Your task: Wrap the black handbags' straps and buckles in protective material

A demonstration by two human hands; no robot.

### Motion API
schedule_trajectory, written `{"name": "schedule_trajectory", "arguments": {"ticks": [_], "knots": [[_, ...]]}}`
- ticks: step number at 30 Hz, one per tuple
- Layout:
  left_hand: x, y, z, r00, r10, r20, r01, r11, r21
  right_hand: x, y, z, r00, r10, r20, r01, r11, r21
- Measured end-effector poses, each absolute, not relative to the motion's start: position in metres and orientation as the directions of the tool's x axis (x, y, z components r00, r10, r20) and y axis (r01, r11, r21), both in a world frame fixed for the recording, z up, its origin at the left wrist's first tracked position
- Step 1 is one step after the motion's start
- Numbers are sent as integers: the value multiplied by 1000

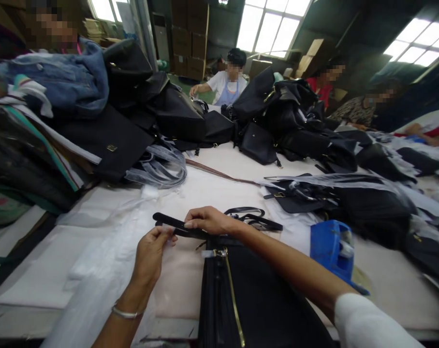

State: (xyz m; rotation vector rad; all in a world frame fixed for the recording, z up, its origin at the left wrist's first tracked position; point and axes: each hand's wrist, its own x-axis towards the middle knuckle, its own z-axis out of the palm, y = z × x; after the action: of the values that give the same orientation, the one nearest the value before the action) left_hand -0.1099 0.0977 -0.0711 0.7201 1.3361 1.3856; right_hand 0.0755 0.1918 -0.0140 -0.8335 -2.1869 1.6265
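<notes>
One black bag (pixel 273 295) sits closest to me on the desk (pixel 205 191), its gold zip (pixel 234 299) running toward my wrists, a scrap of clear wrap (pixel 208 253) already beside the zip's top end. Just past the bag, my right hand (pixel 208 220) pinches a black strap (pixel 168 220) between thumb and fingers. My left hand (pixel 150 249) has its fingers gathered on a bit of clear film (pixel 166 227) right against the strap.

I judge the work partway along: the zip's top end looks covered, while the strap's rounded end is bare and not yet laid down. Whether the strap joins the bag, I cannot tell.

To the left lie clear plastic sheets (pixel 103 261); to the right stands a blue holder (pixel 323 246). Farther off are a coil of wrapped straps (pixel 161 166) and heaps of black bags (pixel 295 116); whether those are finished doesn't show. Beyond them sits a co-worker in a blue apron (pixel 229 95).
</notes>
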Motion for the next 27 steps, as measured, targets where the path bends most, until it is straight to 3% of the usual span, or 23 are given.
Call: {"name": "schedule_trajectory", "arguments": {"ticks": [4,7,10,12,14,16,18,20,24,27], "knots": [[-115,104,-83,-278,923,-267,-261,195,945,82,181,1,-820,566,-81,129,45,-991],[-122,101,-85,-280,923,-264,-250,196,948,90,186,6,-740,669,-68,43,-54,-998],[-123,94,-78,-232,945,-231,-242,174,955,95,204,0,-588,806,-73,203,59,-977],[-121,90,-70,-212,960,-182,-213,136,968,93,215,-5,-501,865,-19,417,222,-881],[-118,86,-61,-211,969,-128,-159,95,983,87,220,-7,-532,845,61,594,423,-684],[-117,84,-53,-216,972,-89,-97,69,993,79,215,-4,-638,761,116,643,610,-464],[-117,82,-48,-220,973,-65,-48,56,997,72,200,1,-712,682,168,601,716,-357],[-118,80,-46,-216,975,-45,-8,44,999,69,180,6,-731,650,206,534,734,-418],[-121,75,-45,-201,978,-56,3,58,998,68,143,-2,-815,576,61,344,566,-749],[-120,70,-42,-174,983,-65,45,74,996,69,131,-13,-839,544,-8,312,469,-826]]}}
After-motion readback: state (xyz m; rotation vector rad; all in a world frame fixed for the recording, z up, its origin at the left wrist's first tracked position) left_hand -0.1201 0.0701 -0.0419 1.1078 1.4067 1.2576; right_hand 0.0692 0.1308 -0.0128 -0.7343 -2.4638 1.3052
